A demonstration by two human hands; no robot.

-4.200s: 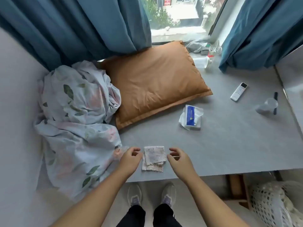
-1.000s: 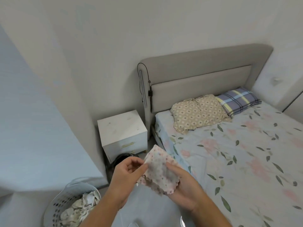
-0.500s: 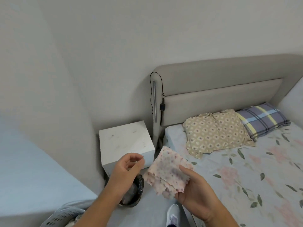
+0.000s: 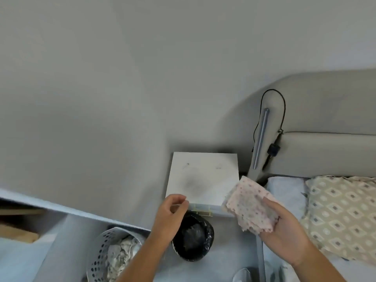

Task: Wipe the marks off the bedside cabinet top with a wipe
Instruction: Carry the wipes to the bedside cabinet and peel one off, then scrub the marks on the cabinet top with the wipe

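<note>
A person's right hand (image 4: pixel 284 226) grips a folded, pale pink patterned wipe (image 4: pixel 251 206), thumb on top and fingers underneath. The wipe is held in the air just beside the right front corner of the bedside cabinet (image 4: pixel 203 178), apart from its surface. Its long axis runs diagonally, with the far corner pointing up and left towards the cabinet. The left hand (image 4: pixel 173 212) is empty, fingers loosely curled, near the cabinet's front left edge. A grey smudge (image 4: pixel 193 185) and small dark specks remain on the white top, so wiping appears not yet begun.
</note>
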